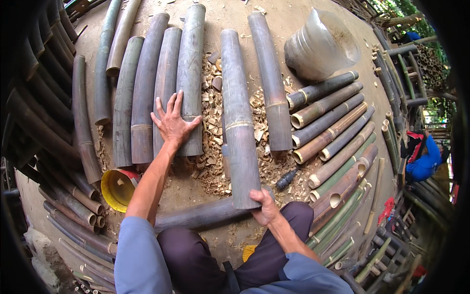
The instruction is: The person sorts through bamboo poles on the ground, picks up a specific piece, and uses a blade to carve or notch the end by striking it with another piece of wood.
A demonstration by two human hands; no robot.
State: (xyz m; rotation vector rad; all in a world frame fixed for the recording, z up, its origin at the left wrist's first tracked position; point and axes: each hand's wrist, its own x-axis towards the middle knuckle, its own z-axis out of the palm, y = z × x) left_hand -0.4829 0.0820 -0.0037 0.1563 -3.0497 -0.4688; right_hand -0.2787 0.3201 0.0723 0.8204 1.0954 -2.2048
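Bamboo culm section [239, 142] points away from the person, its near end over a crosswise culm [196, 215] and grasped by the right hand's [266, 208] curled fingers. The left hand [174, 122], fingers splayed and clenching nothing, lies across two neighbouring culms [192, 68]. Pale chips [211, 117] litter the ground between; farther right is a translucent plastic container [306, 54].

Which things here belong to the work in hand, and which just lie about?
In hand:
Long bamboo segment, near end gripped by the right hand
Two neighbouring segments, under the spread left hand

Apparently just lying about:
Translucent plastic bucket
Yellow-lined bucket
Pale chips
Small dark object, kind unclear
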